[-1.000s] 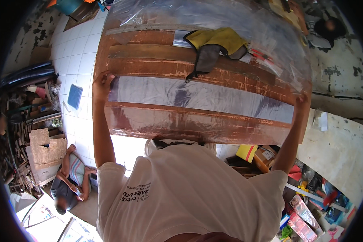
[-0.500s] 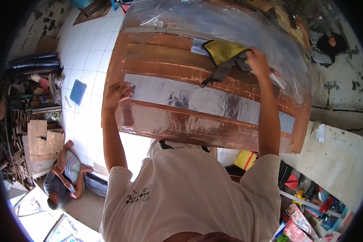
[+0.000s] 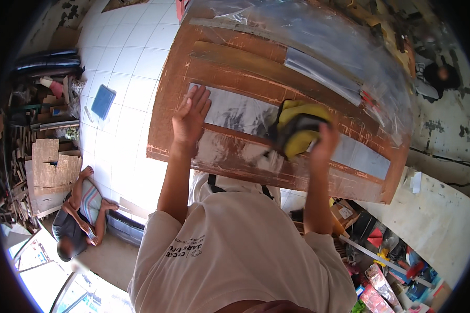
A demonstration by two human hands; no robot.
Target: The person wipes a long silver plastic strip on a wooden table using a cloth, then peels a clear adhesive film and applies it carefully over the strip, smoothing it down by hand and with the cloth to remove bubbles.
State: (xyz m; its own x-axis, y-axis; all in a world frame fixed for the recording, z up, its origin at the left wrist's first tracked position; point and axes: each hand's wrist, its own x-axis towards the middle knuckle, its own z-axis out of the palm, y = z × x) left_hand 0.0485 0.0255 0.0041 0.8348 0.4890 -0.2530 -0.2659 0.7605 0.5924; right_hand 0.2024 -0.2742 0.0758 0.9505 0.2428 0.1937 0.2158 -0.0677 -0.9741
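Observation:
A long grey, shiny strip [image 3: 240,110] lies across the brown, scuffed tabletop [image 3: 167,99] in front of me. My left hand [image 3: 189,116] rests flat on the strip's left end, fingers stretched out. In my right hand [image 3: 325,143] is a yellow and dark grey cloth [image 3: 297,122], bunched up over the middle of the strip and blurred by motion. Its lower edge reaches past the strip toward the near side. Farther back lie a brown slat [image 3: 235,55], a second pale strip [image 3: 324,75] and a long straight bar [image 3: 277,39].
Clear plastic sheeting [image 3: 318,31] covers the tabletop's far part. A seated person [image 3: 78,219] is at lower left, another person [image 3: 438,75] at upper right. A blue square object [image 3: 103,101] lies on the tiles. Wood scraps [image 3: 21,156] pile up left; clutter [image 3: 386,271] fills the lower right.
My right hand has brought the cloth nearer to me, from the back strip onto the near grey strip. My left hand has gone from curled at the strip's end to lying flat on it.

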